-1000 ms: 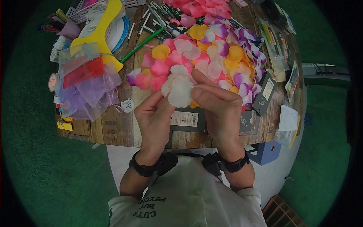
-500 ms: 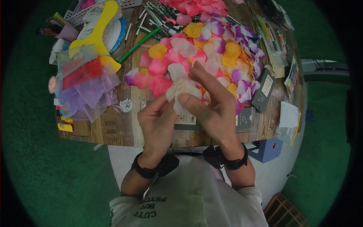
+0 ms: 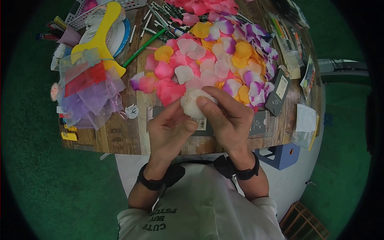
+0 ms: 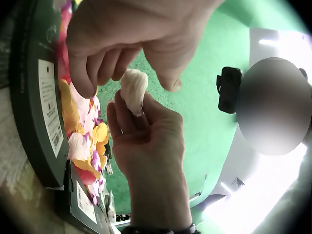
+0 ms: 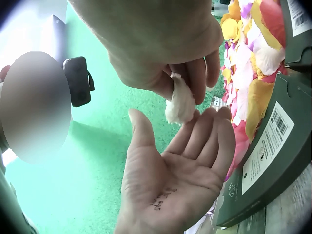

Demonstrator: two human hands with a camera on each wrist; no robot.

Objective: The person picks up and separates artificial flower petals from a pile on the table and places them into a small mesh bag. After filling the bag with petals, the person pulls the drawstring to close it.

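Note:
A small stack of white fabric petals [image 3: 195, 103], bunched together, is pinched between the thumb and fingers of my right hand [image 3: 232, 122]. My left hand [image 3: 170, 130] is at the bunch's left side. In the right wrist view the left palm [image 5: 175, 190] faces up with dark marks on it, its thumb apart and its fingertips right at the lower end of the white bunch [image 5: 180, 102]. Just beyond both hands spreads a heap of loose petals [image 3: 216, 60] in pink, yellow, white and purple. Flat dark boxes with white labels [image 4: 51, 102] lie beneath the hands.
Left of the heap lie sheer lilac pouches [image 3: 94, 94], a yellow three-armed piece [image 3: 100, 44] and a green stick [image 3: 144, 48]. Pens [image 3: 156, 22] are scattered behind. Another dark box [image 3: 279, 91] and bagged pens [image 3: 286, 38] lie at the right. The wooden table's front edge is near my body.
The white petals, earlier fanned out between both hands, are now gathered into a compact bunch in the right hand. The left thumb has come off them.

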